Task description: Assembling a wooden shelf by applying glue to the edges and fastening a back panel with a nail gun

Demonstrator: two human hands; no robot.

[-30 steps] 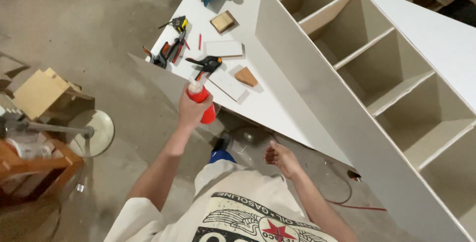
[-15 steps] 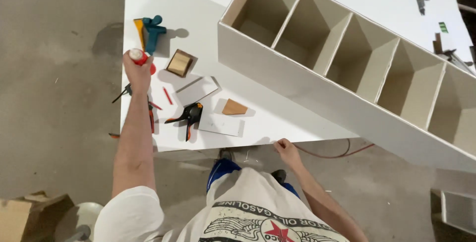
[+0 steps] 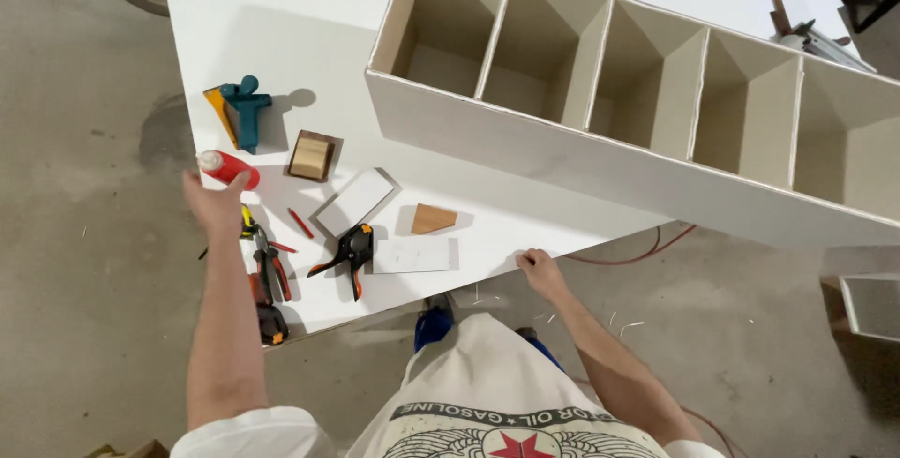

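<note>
Left hand (image 3: 217, 205): fingers spread loosely under a red glue bottle (image 3: 228, 168) lying at the surface's left edge, touching it, not clenched. Right hand (image 3: 536, 267): fingertips curled on the white surface (image 3: 309, 45) near edge, holding nothing. Nearby: pliers (image 3: 269, 266), black-orange spring clamp (image 3: 352, 250), wooden block (image 3: 311, 155), teal clamp (image 3: 246, 109). Beyond: white compartmented shelf unit (image 3: 619, 167); concrete floor (image 3: 84, 280).

Red glue bottle (image 3: 228, 168) with white cap, lying tilted on its side near left edge of white table (image 3: 309, 45), cap pointing left, touching fingertips of left hand (image 3: 214, 205).
</note>
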